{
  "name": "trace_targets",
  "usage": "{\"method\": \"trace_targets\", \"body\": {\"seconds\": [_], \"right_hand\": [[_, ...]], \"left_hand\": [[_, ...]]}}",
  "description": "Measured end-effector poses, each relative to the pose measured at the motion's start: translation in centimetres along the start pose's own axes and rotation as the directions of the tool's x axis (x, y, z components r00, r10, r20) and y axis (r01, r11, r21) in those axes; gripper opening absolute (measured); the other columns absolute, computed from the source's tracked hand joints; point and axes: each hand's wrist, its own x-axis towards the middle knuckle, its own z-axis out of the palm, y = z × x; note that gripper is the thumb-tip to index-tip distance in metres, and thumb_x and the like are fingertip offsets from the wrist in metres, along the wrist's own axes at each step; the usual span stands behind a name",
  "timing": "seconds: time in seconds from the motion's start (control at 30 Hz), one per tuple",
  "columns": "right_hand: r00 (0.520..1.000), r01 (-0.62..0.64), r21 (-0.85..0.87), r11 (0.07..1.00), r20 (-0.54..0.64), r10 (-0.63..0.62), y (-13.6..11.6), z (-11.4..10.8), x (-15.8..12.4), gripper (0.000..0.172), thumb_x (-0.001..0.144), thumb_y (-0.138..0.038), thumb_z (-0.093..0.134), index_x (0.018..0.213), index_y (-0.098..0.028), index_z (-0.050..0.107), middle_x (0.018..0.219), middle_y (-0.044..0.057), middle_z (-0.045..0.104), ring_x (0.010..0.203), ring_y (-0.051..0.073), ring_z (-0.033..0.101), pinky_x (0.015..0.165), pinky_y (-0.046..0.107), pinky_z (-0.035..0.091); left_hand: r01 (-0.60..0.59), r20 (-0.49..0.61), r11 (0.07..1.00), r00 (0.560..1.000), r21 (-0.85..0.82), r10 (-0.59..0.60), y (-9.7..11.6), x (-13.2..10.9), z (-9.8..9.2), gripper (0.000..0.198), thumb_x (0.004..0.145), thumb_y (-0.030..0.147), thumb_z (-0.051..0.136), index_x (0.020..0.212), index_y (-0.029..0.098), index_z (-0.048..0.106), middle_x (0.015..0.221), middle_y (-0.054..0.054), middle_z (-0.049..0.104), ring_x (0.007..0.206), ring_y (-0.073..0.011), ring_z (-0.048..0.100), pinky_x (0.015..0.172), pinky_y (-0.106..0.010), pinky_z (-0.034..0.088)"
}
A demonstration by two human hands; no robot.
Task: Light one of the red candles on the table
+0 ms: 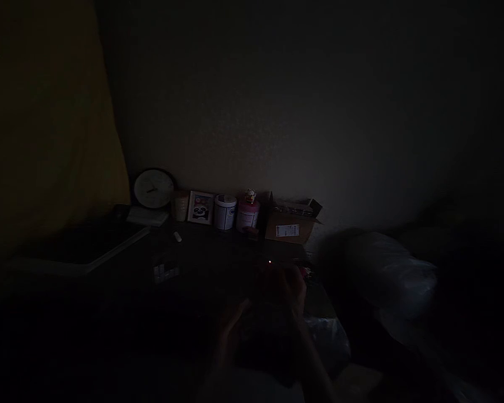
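Note:
The room is very dark, so few details show. My right hand (pixel 294 286) is raised above the near right part of the table, its fingers curled closed. Just ahead and to its left glows a tiny bright point of light (pixel 270 262); what gives it off is too dark to make out. Lower and to the left, my left hand (pixel 232 320) is partly lost in shadow, and its fingers do not show clearly. A small red and white item (pixel 306 272) lies beside my right hand, too dim to name.
Along the wall stand a round clock (pixel 153 188), a framed panda picture (pixel 200 208), two lidded tubs (pixel 225 214) and an open cardboard box (pixel 288 226). Small clear containers (pixel 166 272) lie on the table (pixel 210 252). A plastic-wrapped bundle (pixel 390 274) is at right, a yellow curtain (pixel 46 112) at left.

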Motion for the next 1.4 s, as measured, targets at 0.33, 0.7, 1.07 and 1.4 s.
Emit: {"method": "trace_targets", "body": {"seconds": [0.33, 0.7, 1.07, 1.4], "right_hand": [[0.998, -0.063, -0.001, 0.998, 0.018, 0.063, -0.2, 0.1, 0.0, 0.023, 0.071, -0.042, 0.063, 0.078, -0.02, 0.063, 0.076, 0.002, 0.067, 0.076, 0.02, 0.059, 0.066, 0.029, 0.045], [0.998, -0.048, -0.039, 0.998, 0.033, 0.05, 1.5, -0.2, 0.4, 0.028, 0.073, -0.045, 0.06, 0.084, -0.019, 0.063, 0.082, 0.004, 0.065, 0.079, 0.021, 0.059, 0.067, 0.029, 0.046], [1.0, 0.001, 0.098, 0.995, -0.006, 0.0, 1.6, -1.6, 0.1, 0.018, 0.072, -0.036, 0.065, 0.078, -0.019, 0.063, 0.076, 0.001, 0.063, 0.074, 0.016, 0.057, 0.063, 0.025, 0.044], [0.959, -0.197, 0.216, 0.956, -0.16, 0.234, 1.1, -9.6, 0.4, 0.026, 0.065, -0.039, 0.07, 0.078, -0.018, 0.063, 0.065, 0.0, 0.065, 0.059, 0.015, 0.059, 0.053, 0.025, 0.046]], "left_hand": [[0.007, -0.033, 1.0, 0.999, 0.019, -0.006, -0.3, 0.3, 0.1, 0.023, 0.072, 0.034, 0.066, 0.092, 0.023, 0.072, 0.117, -0.009, 0.066, 0.12, -0.0299, 0.051, 0.103, -0.042, 0.039], [0.003, -0.063, 0.999, 0.998, -0.048, -0.006, -1.0, 0.9, -0.9, 0.024, 0.073, 0.027, 0.067, 0.096, 0.02, 0.069, 0.117, -0.008, 0.066, 0.123, -0.0281, 0.048, 0.104, -0.041, 0.04], [-0.044, -0.085, 0.999, 0.995, 0.013, 0.045, -1.4, 1.5, -0.2, 0.03, 0.067, 0.032, 0.073, 0.093, 0.019, 0.071, 0.109, -0.009, 0.07, 0.108, -0.0279, 0.06, 0.099, -0.043, 0.043], [0.03, -0.052, 0.999, 0.998, -0.032, -0.031, -0.3, 0.8, 1.5, 0.028, 0.066, 0.032, 0.073, 0.09, 0.018, 0.069, 0.098, -0.012, 0.073, 0.098, -0.0282, 0.065, 0.095, -0.046, 0.044]]}}
